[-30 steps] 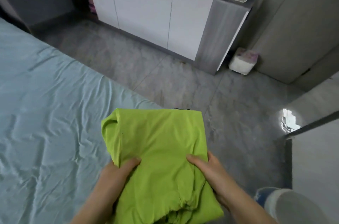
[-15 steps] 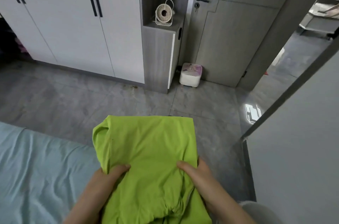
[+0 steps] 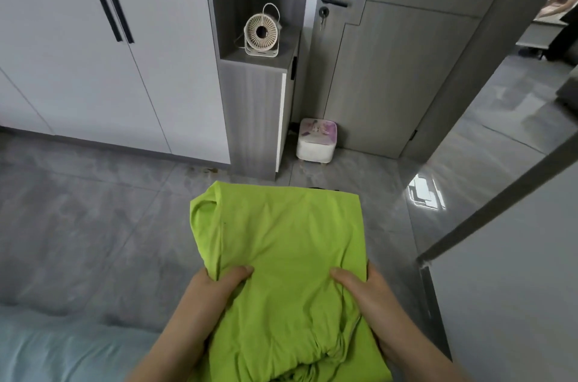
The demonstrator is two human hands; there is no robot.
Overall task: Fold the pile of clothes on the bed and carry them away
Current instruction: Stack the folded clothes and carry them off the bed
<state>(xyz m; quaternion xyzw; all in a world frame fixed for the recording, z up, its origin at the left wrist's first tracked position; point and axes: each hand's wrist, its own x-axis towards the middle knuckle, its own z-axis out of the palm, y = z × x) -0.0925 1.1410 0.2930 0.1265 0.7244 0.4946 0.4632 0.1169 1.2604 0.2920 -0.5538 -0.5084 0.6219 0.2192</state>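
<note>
Left grip and right grip each pinched a near side of the folded lime-green garment, thumbs on top — it was held up over the grey floor, just past the blue bed. Further off, a small fan sat on a cabinet — stool by the door.

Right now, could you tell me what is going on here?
A person holds a folded green garment in both hands. The left hand and the right hand grip its near sides, thumbs on top. It hangs above the floor, clear of the bed, whose edge shows at the lower left. Ahead are a wardrobe and a door. This piece looks folded and seems ready to be carried off.
</note>
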